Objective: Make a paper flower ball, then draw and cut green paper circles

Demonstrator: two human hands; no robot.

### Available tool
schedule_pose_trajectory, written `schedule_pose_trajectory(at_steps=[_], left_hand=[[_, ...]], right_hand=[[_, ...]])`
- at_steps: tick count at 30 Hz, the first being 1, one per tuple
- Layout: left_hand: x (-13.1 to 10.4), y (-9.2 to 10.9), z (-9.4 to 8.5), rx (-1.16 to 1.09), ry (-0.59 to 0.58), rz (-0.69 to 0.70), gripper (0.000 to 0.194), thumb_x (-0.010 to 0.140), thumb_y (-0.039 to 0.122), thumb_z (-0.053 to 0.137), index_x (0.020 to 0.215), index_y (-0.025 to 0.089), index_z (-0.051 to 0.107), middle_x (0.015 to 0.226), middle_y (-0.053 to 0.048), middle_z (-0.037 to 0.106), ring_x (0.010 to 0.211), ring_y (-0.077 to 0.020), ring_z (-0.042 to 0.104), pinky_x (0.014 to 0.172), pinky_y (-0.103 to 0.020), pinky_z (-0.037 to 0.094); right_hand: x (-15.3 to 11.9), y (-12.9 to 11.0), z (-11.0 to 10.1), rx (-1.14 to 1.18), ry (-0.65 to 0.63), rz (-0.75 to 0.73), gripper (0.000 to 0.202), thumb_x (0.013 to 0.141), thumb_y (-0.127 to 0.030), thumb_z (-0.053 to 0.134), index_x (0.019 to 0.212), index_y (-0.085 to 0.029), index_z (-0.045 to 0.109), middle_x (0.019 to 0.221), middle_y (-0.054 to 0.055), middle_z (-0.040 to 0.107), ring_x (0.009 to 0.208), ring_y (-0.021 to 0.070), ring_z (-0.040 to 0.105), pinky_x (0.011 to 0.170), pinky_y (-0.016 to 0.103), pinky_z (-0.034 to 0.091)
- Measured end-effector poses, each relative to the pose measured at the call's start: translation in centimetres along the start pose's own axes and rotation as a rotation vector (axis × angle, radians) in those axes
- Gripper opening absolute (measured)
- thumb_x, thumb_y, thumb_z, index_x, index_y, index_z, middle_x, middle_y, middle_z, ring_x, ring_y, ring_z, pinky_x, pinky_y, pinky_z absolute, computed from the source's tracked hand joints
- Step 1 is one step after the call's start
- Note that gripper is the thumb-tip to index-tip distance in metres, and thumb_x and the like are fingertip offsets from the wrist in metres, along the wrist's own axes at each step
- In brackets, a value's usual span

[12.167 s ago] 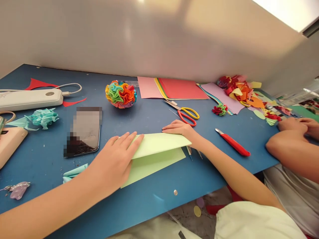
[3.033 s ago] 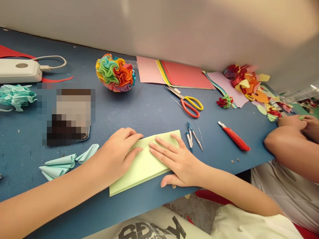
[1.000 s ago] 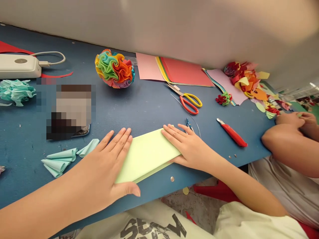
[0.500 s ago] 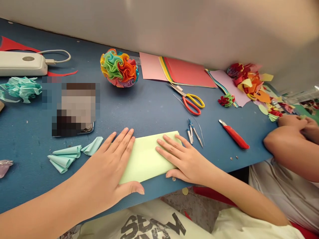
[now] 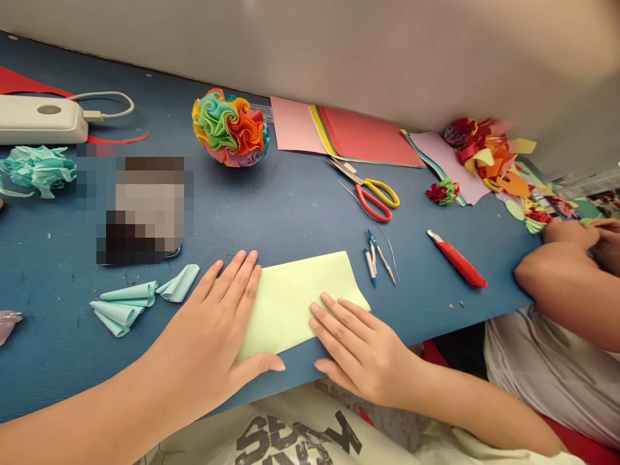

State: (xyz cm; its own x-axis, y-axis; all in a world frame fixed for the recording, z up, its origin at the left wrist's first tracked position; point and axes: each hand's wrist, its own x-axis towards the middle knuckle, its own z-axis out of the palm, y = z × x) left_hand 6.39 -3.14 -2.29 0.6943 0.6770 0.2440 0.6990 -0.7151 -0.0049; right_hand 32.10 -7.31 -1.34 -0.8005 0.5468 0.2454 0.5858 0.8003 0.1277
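Note:
A folded pale green sheet of paper lies on the blue table in front of me. Flat across its left end rests my left hand, fingers stretched out and thumb spread along the near side. My right hand lies with fingers extended on the near right part of the sheet, its thumb off the paper. Left of my left hand are several rolled light-blue paper pieces. A pair of compasses lies beyond the paper's right end.
Scissors, a red utility knife, coloured paper sheets and a multicoloured paper ball lie farther back. At left are a white power bank and crumpled teal paper. Another person's arm rests at right.
My right hand has slid toward me over the paper, from its far right part to the near edge, uncovering the right end. My left hand stays in place.

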Motion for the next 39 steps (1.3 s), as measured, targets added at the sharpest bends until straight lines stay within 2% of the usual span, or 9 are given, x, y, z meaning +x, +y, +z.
schedule_pose_trajectory(at_steps=[7, 11, 15, 19, 22, 25, 30, 34, 39], left_hand=[[0.5, -1.5, -1.3, -0.269, -0.045, -0.196, 0.044, 0.095, 0.045, 0.034, 0.116, 0.014, 0.057, 0.120, -0.011, 0.058, 0.109, -0.0255, 0.054, 0.088, -0.039, 0.043], [1.2, -2.9, -1.4, -0.414, -0.118, -0.284, 0.029, 0.093, 0.042, 0.041, 0.103, 0.021, 0.058, 0.100, -0.005, 0.060, 0.093, -0.0215, 0.057, 0.076, -0.033, 0.048], [0.8, -2.4, -1.1, -0.340, -0.040, -0.181, 0.028, 0.092, 0.028, 0.040, 0.110, 0.016, 0.058, 0.111, -0.009, 0.060, 0.103, -0.0245, 0.056, 0.085, -0.037, 0.047], [-1.2, 1.1, -1.5, -0.242, 0.068, 0.113, 0.045, 0.087, 0.003, 0.033, 0.126, 0.012, 0.054, 0.138, -0.009, 0.051, 0.132, -0.0250, 0.040, 0.111, -0.043, 0.029], [-2.9, 4.0, -1.3, -0.163, 0.057, 0.171, 0.038, 0.096, 0.030, 0.038, 0.127, 0.017, 0.056, 0.143, -0.004, 0.048, 0.137, -0.0224, 0.033, 0.116, -0.040, 0.019], [-3.9, 5.5, -0.3, -0.091, -0.001, 0.177, 0.055, 0.096, 0.053, 0.027, 0.129, 0.018, 0.054, 0.146, -0.003, 0.044, 0.140, -0.0202, 0.028, 0.115, -0.038, 0.020], [-4.4, 5.4, 1.0, -0.099, 0.005, 0.170, 0.058, 0.089, 0.061, 0.039, 0.130, 0.023, 0.053, 0.148, 0.003, 0.040, 0.143, -0.0164, 0.020, 0.113, -0.033, 0.025], [-4.1, 5.3, 1.1, -0.126, 0.045, 0.140, 0.049, 0.093, 0.055, 0.036, 0.127, 0.025, 0.056, 0.143, 0.004, 0.047, 0.141, -0.0137, 0.024, 0.117, -0.030, 0.018], [-4.4, 4.6, 0.8, -0.124, 0.089, 0.213, 0.053, 0.092, 0.053, 0.041, 0.130, 0.018, 0.054, 0.139, -0.001, 0.052, 0.140, -0.0165, 0.028, 0.120, -0.030, 0.011]], right_hand=[[-0.3, -1.7, 0.6, 0.042, 0.097, 0.200, 0.029, 0.086, -0.016, 0.062, 0.113, -0.007, 0.064, 0.121, 0.011, 0.064, 0.120, 0.0277, 0.056, 0.099, 0.042, 0.053], [0.0, -1.9, 0.4, 0.075, 0.114, 0.254, 0.029, 0.086, -0.017, 0.062, 0.113, -0.007, 0.064, 0.119, 0.011, 0.065, 0.119, 0.0261, 0.057, 0.102, 0.040, 0.051], [0.2, -2.0, 0.4, 0.097, 0.117, 0.253, 0.033, 0.088, -0.026, 0.059, 0.115, -0.006, 0.064, 0.121, 0.012, 0.064, 0.122, 0.0280, 0.054, 0.102, 0.042, 0.050], [0.0, -2.1, 0.6, 0.079, 0.111, 0.240, 0.035, 0.090, -0.028, 0.055, 0.114, -0.004, 0.063, 0.122, 0.013, 0.063, 0.122, 0.0298, 0.054, 0.100, 0.044, 0.051], [-0.2, -2.1, 0.7, 0.076, 0.104, 0.231, 0.035, 0.090, -0.024, 0.052, 0.116, -0.003, 0.062, 0.123, 0.015, 0.062, 0.123, 0.0308, 0.052, 0.098, 0.045, 0.052], [-0.4, -2.3, 0.9, 0.081, 0.119, 0.233, 0.035, 0.088, -0.016, 0.048, 0.117, -0.001, 0.060, 0.124, 0.016, 0.061, 0.125, 0.0313, 0.050, 0.097, 0.046, 0.052], [0.1, -4.1, 1.0, 0.055, 0.109, 0.343, 0.043, 0.088, -0.017, 0.038, 0.122, 0.000, 0.057, 0.129, 0.018, 0.056, 0.129, 0.0338, 0.044, 0.099, 0.051, 0.048], [0.5, -5.6, 1.3, 0.073, 0.092, 0.346, 0.053, 0.096, -0.036, 0.029, 0.125, -0.001, 0.055, 0.136, 0.016, 0.051, 0.133, 0.0340, 0.040, 0.105, 0.052, 0.041], [-1.3, -4.5, 1.5, 0.065, 0.077, 0.419, 0.059, 0.099, -0.043, 0.020, 0.131, -0.003, 0.050, 0.137, 0.014, 0.051, 0.134, 0.0293, 0.039, 0.108, 0.049, 0.037]])
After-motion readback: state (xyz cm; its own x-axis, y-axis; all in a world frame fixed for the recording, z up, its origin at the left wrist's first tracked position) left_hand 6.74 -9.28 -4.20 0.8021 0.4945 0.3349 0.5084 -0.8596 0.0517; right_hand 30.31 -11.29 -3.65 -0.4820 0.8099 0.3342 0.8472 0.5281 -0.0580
